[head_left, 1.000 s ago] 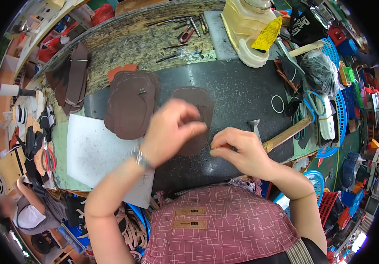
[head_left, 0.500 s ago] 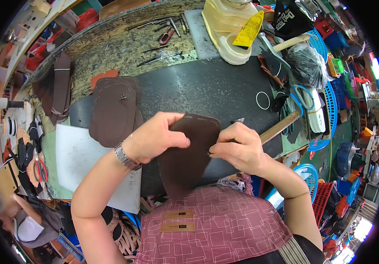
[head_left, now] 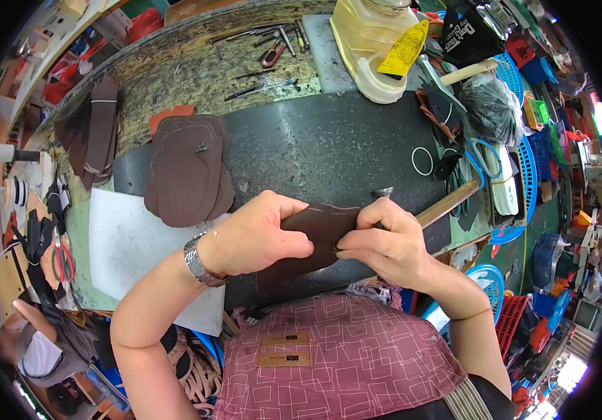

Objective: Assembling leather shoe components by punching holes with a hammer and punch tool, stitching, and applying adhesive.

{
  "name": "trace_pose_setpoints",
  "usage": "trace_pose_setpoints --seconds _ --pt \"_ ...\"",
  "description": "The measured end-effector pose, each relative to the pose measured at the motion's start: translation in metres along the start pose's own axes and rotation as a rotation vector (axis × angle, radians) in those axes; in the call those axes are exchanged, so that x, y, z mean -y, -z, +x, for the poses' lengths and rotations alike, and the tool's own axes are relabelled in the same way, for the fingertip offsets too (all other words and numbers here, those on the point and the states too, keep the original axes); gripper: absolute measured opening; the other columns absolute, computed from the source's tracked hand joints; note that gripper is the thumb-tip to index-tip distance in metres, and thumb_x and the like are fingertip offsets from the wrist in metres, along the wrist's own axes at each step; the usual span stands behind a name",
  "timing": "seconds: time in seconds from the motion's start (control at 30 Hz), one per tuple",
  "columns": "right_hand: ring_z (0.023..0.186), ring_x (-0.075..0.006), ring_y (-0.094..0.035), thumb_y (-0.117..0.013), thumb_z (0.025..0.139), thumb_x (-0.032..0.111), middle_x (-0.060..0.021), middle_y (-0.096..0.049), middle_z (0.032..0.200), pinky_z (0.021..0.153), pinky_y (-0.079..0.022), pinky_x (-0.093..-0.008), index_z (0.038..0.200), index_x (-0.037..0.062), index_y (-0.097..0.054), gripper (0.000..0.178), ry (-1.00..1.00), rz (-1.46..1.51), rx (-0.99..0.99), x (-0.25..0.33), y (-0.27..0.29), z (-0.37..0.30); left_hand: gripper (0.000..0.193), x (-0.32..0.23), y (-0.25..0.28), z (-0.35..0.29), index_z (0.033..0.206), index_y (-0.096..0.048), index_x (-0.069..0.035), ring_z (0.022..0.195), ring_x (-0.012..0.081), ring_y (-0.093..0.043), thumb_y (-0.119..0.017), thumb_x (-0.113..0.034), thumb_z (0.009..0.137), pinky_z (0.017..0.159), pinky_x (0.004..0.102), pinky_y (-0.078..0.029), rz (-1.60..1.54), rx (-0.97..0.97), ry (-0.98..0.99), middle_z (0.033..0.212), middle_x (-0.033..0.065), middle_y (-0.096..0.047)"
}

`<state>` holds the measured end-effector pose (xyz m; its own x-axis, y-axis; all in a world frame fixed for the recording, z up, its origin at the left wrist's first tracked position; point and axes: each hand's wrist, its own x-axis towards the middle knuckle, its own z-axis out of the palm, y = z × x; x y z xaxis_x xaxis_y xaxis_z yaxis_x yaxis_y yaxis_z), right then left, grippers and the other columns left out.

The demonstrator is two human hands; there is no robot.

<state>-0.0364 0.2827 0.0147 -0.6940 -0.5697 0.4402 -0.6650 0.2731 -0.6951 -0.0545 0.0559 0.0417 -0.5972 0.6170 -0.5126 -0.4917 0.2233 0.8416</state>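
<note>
My left hand (head_left: 259, 234) grips a dark brown leather piece (head_left: 318, 225) from its left side, thumb on top. At the opposite edge my right hand (head_left: 392, 241) pinches with thumb and forefinger; a tiny dark thing shows at those fingertips, too small to name. The leather is tilted and foreshortened above the black work mat (head_left: 315, 154). Left of it lies a stack of similar brown leather pieces (head_left: 182, 175), with a little heap of small metal parts (head_left: 201, 148) on top. A wooden handle (head_left: 448, 204) runs partly behind my right hand.
A white sheet (head_left: 122, 245) lies at the left. Farther back are pliers (head_left: 273, 54), other hand tools and a cream-coloured machine (head_left: 374, 42). Scissors with blue handles (head_left: 483, 157) and blue baskets (head_left: 525, 189) stand right. Another person (head_left: 42, 350) sits at lower left.
The leather piece has tipped flatter, so less of its face shows. Both hands have shifted slightly right and down with it, keeping their holds.
</note>
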Motion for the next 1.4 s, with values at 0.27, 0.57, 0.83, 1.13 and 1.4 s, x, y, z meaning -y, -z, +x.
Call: trace_pose_setpoints --seconds 0.27,0.57,0.83,1.13,1.4 --pt "0.084 -0.0199 -0.061 -0.073 0.067 -0.002 -0.0094 -0.061 0.095 0.072 -0.049 -0.0288 0.101 0.0046 -0.055 0.039 -0.481 0.321 -0.047 0.01 -0.004 0.001 0.033 0.001 -0.02 -0.007 0.101 -0.063 -0.004 0.077 0.0123 -0.06 -0.058 0.001 0.069 0.068 0.0257 -0.047 0.323 -0.152 -0.459 0.083 0.0042 -0.062" --pt "0.063 -0.0242 -0.065 -0.071 0.07 -0.001 -0.011 -0.065 0.073 0.056 -0.051 -0.0302 0.087 0.0019 -0.062 0.02 -0.32 0.079 0.035 0.026 0.0 0.001 0.031 0.024 -0.044 -0.007 0.094 -0.063 -0.006 0.072 0.0229 -0.061 -0.066 -0.002 0.064 0.06 0.032 -0.05 0.792 -0.617 -0.911 0.085 0.0064 -0.061" --pt "0.064 -0.0227 -0.064 -0.074 0.064 -0.001 -0.0092 -0.065 0.078 0.054 -0.05 -0.0295 0.091 0.0018 -0.062 0.029 -0.042 0.026 -0.078 0.025 -0.002 0.007 0.03 0.028 -0.045 -0.013 0.094 -0.062 -0.003 0.071 0.0225 -0.06 -0.065 -0.001 0.064 0.059 0.031 -0.05 0.714 -0.595 -1.02 0.085 0.0071 -0.062" --pt "0.056 -0.021 -0.058 -0.074 0.057 -0.005 -0.0079 -0.061 0.071 0.048 -0.046 -0.0296 0.086 0.0017 -0.06 0.033 0.098 0.027 -0.131 0.025 -0.004 0.004 0.027 0.027 -0.047 -0.017 0.095 -0.061 -0.001 0.069 0.0228 -0.06 -0.066 -0.003 0.068 0.058 0.0304 -0.05 0.729 -0.636 -0.997 0.084 0.0086 -0.06" --pt "0.058 -0.0202 -0.055 -0.07 0.058 -0.006 -0.0068 -0.059 0.074 0.048 -0.046 -0.0289 0.085 0.0006 -0.061 0.029 0.271 -0.013 -0.176 0.03 -0.01 0.004 0.02 0.02 -0.045 -0.027 0.092 -0.06 -0.003 0.066 0.0253 -0.058 -0.065 -0.002 0.072 0.055 0.0333 -0.048 0.618 -0.433 -0.9 0.077 0.0081 -0.052"
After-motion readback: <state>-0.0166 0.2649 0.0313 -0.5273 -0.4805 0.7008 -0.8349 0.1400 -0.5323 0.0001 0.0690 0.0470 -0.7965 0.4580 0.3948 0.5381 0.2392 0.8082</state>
